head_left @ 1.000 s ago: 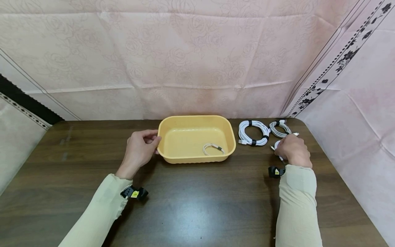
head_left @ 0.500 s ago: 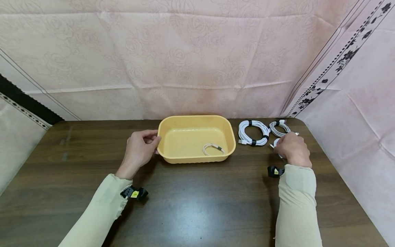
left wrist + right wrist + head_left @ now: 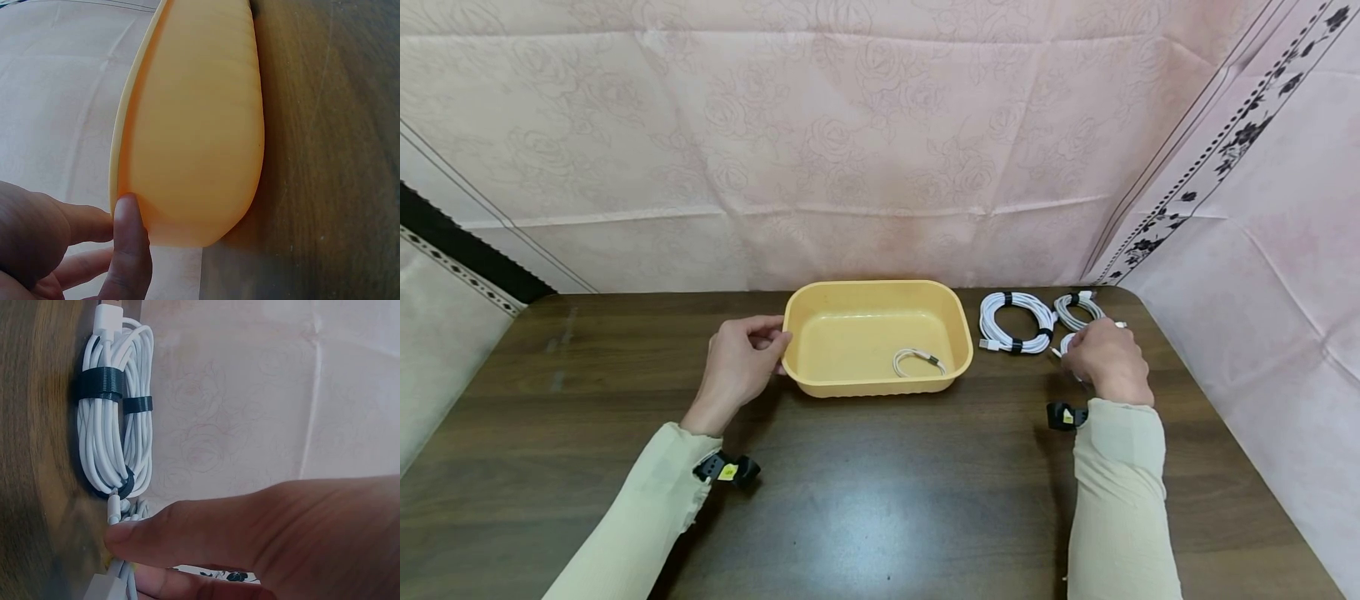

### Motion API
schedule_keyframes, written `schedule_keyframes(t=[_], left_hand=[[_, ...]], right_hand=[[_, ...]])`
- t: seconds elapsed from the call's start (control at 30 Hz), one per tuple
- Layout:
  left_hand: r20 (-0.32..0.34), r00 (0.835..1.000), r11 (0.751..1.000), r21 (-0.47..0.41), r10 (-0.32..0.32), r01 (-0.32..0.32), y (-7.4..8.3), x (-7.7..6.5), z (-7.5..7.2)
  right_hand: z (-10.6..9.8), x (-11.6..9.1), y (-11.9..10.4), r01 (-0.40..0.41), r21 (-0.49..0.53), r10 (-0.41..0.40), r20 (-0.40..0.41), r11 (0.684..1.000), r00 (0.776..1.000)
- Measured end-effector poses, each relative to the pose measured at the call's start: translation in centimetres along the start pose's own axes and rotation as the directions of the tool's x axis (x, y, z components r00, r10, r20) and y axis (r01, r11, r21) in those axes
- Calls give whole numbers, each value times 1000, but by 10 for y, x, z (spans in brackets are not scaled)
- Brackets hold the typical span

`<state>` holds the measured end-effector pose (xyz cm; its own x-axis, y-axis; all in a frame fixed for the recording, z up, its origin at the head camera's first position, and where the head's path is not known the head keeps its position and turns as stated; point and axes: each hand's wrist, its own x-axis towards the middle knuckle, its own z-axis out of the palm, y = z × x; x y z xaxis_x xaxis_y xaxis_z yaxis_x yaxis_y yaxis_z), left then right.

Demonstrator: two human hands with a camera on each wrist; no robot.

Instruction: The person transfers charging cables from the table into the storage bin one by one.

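Note:
My left hand (image 3: 737, 367) grips the left rim of a yellow plastic basin (image 3: 827, 342); in the left wrist view the thumb lies on its outer wall (image 3: 194, 125) and a finger meets the rim. Inside the basin, toward its front right, lies a small coiled cable (image 3: 898, 360) with a dark tie. Over at the right, my right hand (image 3: 1108, 362) pinches a white cable (image 3: 1064, 344), mostly hidden under the hand. The right wrist view shows its white plug (image 3: 105, 589) below the thumb, and a white connector (image 3: 114, 509) just above it.
Between basin and right hand lies a large white USB cable coil (image 3: 1043, 315) with black straps. A greyish coiled cable (image 3: 1066, 320) sits behind the right hand near the back right corner of the wooden table (image 3: 880, 467). A floral cloth (image 3: 850, 150) hangs behind.
My right hand has shifted slightly left with the white cable, whose visible end has moved toward the large coil. My left hand and the basin stay put.

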<state>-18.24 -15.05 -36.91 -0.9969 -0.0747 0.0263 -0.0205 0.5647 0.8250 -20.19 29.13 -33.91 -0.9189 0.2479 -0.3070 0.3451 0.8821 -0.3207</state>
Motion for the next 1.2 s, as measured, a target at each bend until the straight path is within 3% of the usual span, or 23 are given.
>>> schedule_keyframes(t=[1.2], left_hand=[[14, 1000, 1000, -15, -9, 9, 0, 0, 0]], right_hand=[[-4, -8, -8, 19, 11, -19, -38, 1000, 999]])
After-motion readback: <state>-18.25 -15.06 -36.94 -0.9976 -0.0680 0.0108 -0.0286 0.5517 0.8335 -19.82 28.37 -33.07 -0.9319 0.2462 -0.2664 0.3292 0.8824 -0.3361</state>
